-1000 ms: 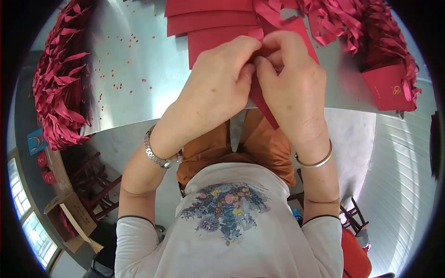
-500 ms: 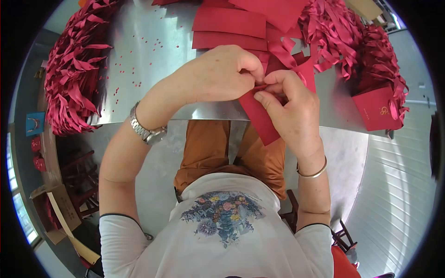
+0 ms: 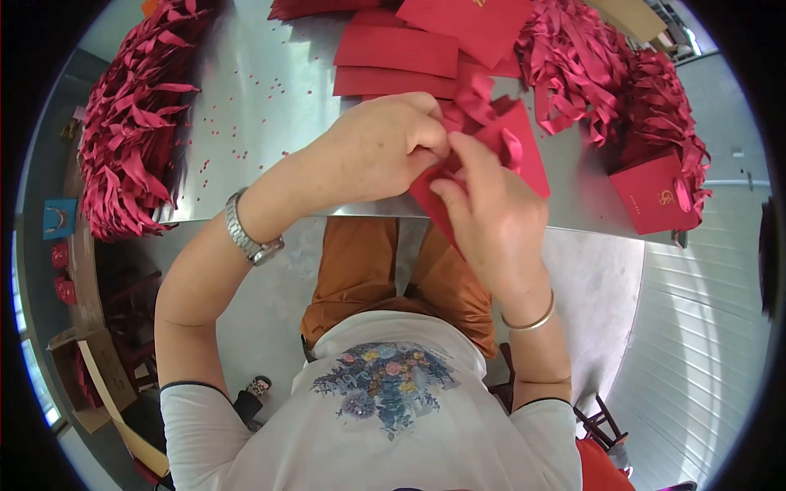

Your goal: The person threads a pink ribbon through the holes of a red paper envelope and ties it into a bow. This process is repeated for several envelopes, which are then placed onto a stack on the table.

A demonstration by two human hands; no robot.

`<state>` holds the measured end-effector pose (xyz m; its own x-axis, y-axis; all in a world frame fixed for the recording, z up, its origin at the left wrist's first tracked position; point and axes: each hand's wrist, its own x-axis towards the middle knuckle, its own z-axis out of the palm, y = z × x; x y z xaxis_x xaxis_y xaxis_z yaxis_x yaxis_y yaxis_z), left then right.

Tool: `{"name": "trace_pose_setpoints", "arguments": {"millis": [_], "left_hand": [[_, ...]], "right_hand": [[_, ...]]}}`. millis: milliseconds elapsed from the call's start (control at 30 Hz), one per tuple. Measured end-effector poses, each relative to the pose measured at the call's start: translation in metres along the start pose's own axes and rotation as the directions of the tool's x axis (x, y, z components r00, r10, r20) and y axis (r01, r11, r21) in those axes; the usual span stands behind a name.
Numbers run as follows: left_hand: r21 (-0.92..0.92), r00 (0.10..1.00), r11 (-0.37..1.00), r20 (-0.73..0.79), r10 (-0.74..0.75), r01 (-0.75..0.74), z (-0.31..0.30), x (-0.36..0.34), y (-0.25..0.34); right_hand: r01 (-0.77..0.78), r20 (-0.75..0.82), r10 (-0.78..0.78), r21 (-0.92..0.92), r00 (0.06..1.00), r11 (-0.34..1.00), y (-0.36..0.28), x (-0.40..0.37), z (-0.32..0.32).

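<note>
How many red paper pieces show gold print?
2: the ribboned bag at right and the flat piece at top centre, its print cut off. The held piece shows none; others may be hidden.

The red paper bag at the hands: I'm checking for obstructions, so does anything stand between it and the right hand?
Nothing visible does: the right hand holds the red paper bag directly, with the left hand close by.

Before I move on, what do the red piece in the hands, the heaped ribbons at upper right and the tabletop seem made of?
Held red piece: probably matte paper or card; it shows flat faces and straight edges. Heaped ribbons: likely satin-like fabric, softly shiny; they curl and catch light. Tabletop: apparently smooth metal, judging by its silvery colour and blurred reflections.
</note>
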<state>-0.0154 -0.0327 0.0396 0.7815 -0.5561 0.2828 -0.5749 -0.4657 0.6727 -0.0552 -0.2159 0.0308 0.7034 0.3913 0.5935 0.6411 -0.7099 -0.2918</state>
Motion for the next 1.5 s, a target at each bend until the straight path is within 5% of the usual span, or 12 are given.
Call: {"name": "trace_pose_setpoints", "arguments": {"millis": [367, 467, 567, 633, 767, 867, 967, 1167, 1267, 1300, 1433, 1500], "left_hand": [[0.183, 0.993, 0.978, -0.073, -0.089, 0.101, -0.002, -0.014, -0.015], [0.175, 0.991, 0.978, -0.091, -0.101, 0.116, -0.001, -0.017, -0.019], [0.145, 0.989, 0.981, -0.092, -0.116, 0.128, 0.002, -0.018, -0.021], [0.134, 0.986, 0.979, -0.087, -0.14, 0.15, 0.002, -0.018, -0.02], [0.265, 0.985, 0.954, -0.13, -0.11, 0.141, 0.003, -0.022, -0.015], [0.376, 0.914, 0.903, -0.403, -0.044, 0.21, -0.01, -0.029, -0.03], [0.289, 0.879, 0.87, -0.391, -0.273, 0.399, -0.041, -0.039, -0.037], [0.214, 0.842, 0.849, -0.382, -0.382, 0.483, -0.031, -0.045, -0.042], [0.141, 0.783, 0.899, -0.56, -0.273, 0.414, -0.02, -0.04, -0.024], [0.306, 0.807, 0.882, -0.576, -0.129, 0.359, -0.017, -0.041, -0.021], [0.313, 0.881, 0.924, -0.47, -0.048, 0.217, -0.003, -0.03, -0.007], [0.193, 0.964, 0.959, -0.205, -0.169, 0.209, -0.001, -0.024, -0.015]], "right_hand": [[0.253, -0.085, -0.277, -0.219, 0.957, 0.942, 0.006, -0.036, -0.02], [0.131, -0.09, -0.132, -0.017, 0.987, 0.991, 0.024, -0.053, -0.016], [-0.277, -0.142, 0.323, 0.269, 0.936, 0.922, 0.033, -0.069, 0.008], [-0.312, 0.09, 0.305, 0.077, 0.948, 0.947, 0.037, -0.071, 0.013], [-0.24, 0.166, 0.26, -0.132, 0.951, 0.962, 0.035, -0.066, 0.009], [-0.274, 0.214, 0.3, -0.144, 0.929, 0.951, 0.034, -0.064, 0.007], [-0.275, 0.218, 0.301, -0.141, 0.928, 0.951, 0.035, -0.064, 0.006], [-0.289, 0.219, 0.309, -0.116, 0.925, 0.95, 0.035, -0.06, 0.002], [-0.307, 0.22, 0.326, -0.114, 0.92, 0.945, 0.032, -0.053, -0.004], [-0.294, 0.235, 0.312, -0.108, 0.921, 0.95, 0.034, -0.051, -0.009], [-0.287, 0.057, 0.287, 0.0, 0.956, 0.958, 0.043, -0.028, -0.013], [-0.542, 0.151, 0.522, 0.164, 0.84, 0.824, 0.032, -0.003, -0.011]]}}
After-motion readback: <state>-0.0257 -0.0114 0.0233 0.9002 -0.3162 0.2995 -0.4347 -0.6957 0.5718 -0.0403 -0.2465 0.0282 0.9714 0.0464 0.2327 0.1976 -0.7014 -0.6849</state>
